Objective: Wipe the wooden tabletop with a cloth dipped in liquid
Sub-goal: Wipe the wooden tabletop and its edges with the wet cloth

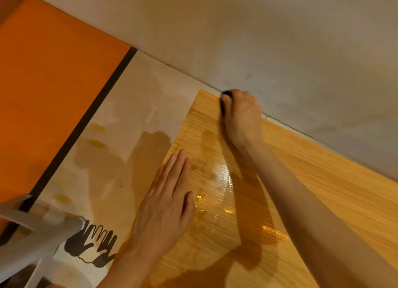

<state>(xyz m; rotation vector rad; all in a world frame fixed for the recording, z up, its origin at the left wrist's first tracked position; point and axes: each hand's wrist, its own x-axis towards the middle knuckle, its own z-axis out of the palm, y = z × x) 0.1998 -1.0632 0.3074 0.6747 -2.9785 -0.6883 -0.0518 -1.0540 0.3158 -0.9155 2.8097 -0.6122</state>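
Head view shows the right hand (242, 113) gripping a dark cloth (225, 100) at the wooden counter (323, 191) far corner; left hand (165, 203) lies flat; middle shines wet, right part looks dry, so wiping seems partly done.

A grey plaster wall (280, 29) rises directly behind the grip, scuffed with faint dark marks. Left of the grip lies pale floor (133, 107), stained with yellowish spots and shadow. Farther left, a black strip (86, 124) borders an orange surface (53, 72). Well below-left stand blurred grey chair parts (38, 234) beside dark hand-shaped marks (92, 242). Light is warm.
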